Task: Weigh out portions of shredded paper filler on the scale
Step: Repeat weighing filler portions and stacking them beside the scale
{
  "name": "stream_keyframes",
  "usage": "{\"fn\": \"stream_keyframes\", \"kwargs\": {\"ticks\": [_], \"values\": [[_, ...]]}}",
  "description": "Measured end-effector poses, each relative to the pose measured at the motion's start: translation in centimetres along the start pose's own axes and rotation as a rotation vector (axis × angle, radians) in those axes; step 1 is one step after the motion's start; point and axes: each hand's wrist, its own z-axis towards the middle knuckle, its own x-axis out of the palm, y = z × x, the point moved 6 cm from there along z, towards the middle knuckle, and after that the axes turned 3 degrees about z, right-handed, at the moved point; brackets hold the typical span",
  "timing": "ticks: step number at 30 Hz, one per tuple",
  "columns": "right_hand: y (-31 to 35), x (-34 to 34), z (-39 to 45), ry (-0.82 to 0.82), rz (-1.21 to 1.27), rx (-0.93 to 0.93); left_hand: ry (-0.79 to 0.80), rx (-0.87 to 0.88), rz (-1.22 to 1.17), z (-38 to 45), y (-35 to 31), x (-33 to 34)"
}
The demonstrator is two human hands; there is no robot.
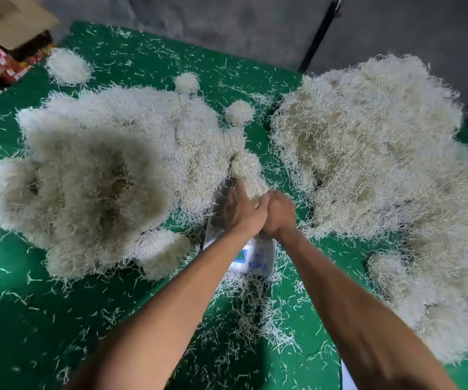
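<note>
We cup a wad of filler (248, 175) between both hands, left (242, 211) and right (279, 212) curled round it, over the scale (255, 256), to gather one portion for weighing.

A packing workshop is suggested. A green counter (148, 52) is heaped with bulk shredded paper filler (100, 170) beside a small scale (255, 258). Cardboard boxes (10, 21) are stacked against a bare grey wall (227, 23).
</note>
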Motion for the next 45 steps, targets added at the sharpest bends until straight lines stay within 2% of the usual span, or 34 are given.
{"fn": "stream_keyframes", "kwargs": {"ticks": [3,6,8,10,12,14,16,17,19,22,24,26,29,30,31,32,33,34,36,37,40,42,45], "values": [[0.9,-0.9,-1.7,-0.027,0.292,-0.153,0.028,0.024,0.023,1.3,-1.1,0.0],[1.1,-4.9,-3.4,-0.142,0.557,-0.183,0.095,-0.124,-0.323,1.8,-1.5,-1.4],[1.0,-7.7,-4.0,-0.228,0.666,-0.18,0.201,-0.146,-0.587,1.4,-2.6,-2.1],[0.8,-9.1,-3.9,-0.242,0.772,-0.065,0.313,-0.078,-0.684,0.3,-4.5,-2.2],[0.5,-9.9,-3.8,-0.263,0.956,0.138,0.382,-0.007,-0.663,-1.0,-6.4,-1.8],[0.2,-10.7,-3.7,-0.337,1.15,0.287,0.353,0.014,-0.636,-1.9,-7.2,-1.3],[0.3,-11.4,-3.4,-0.267,1.357,0.343,0.297,0.006,-0.606,-2.6,-7.6,-1.4],[0.2,-11.6,-3.2,-0.195,1.395,0.363,0.314,0.02,-0.621,-2.8,-7.8,-1.3],[-0.6,-11.8,-2.6,-0.084,1.268,0.359,0.412,0.072,-0.608,-3.8,-8.5,-1.0],[-4.2,-13.3,-1.6,-0.214,1.202,0.459,0.451,0.106,-0.54,-4.9,-9.1,-1.1],[-6.7,-14.6,-1.5,-0.303,1.299,0.627,0.43,0.091,-0.563,-4.7,-8.9,-1.0],[-8.4,-15.4,-1.5,-0.368,1.366,0.715,0.403,0.031,-0.61,-4.3,-8.6,-0.9],[-7.7,-15.3,-0.8,-0.277,1.553,0.668,0.335,-0.142,-0.779,-4.0,-7.9,-1.0],[-6.8,-14.8,-0.5,-0.205,1.742,0.589,0.353,-0.193,-0.888,-4.1,-7.8,-1.0],[-6.4,-14.8,-1.0,-0.186,1.772,0.568,0.402,-0.217,-1.006,-4.0,-7.8,-0.8],[-5.2,-14.8,-1.2,-0.101,1.874,0.474,0.45,-0.222,-1.112,-3.8,-7.6,-0.7],[-4.6,-15.0,-1.3,-0.097,1.894,0.395,0.489,-0.218,-1.199,-3.7,-7.4,-0.6],[-4.1,-15.4,-1.6,-0.141,1.747,0.284,0.513,-0.229,-1.259,-3.6,-7.1,-0.5],[-3.2,-16.7,-2.3,-0.342,1.154,0.054,0.498,-0.261,-1.273,-3.7,-6.8,0.1],[-2.3,-17.0,-2.6,-0.391,0.901,-0.071,0.476,-0.268,-1.234,-3.6,-7.0,0.6],[0.1,-16.0,-3.7,-0.321,0.318,-0.439,0.316,-0.206,-0.963,-3.4,-8.4,1.0],[-0.6,-16.1,-4.3,-0.335,0.178,-0.527,0.158,-0.109,-0.649,-2.8,-9.1,0.9],[-1.0,-15.7,-3.7,-0.275,0.048,-0.463,0.054,0.026,-0.481,-2.1,-10.1,1.0]]}}
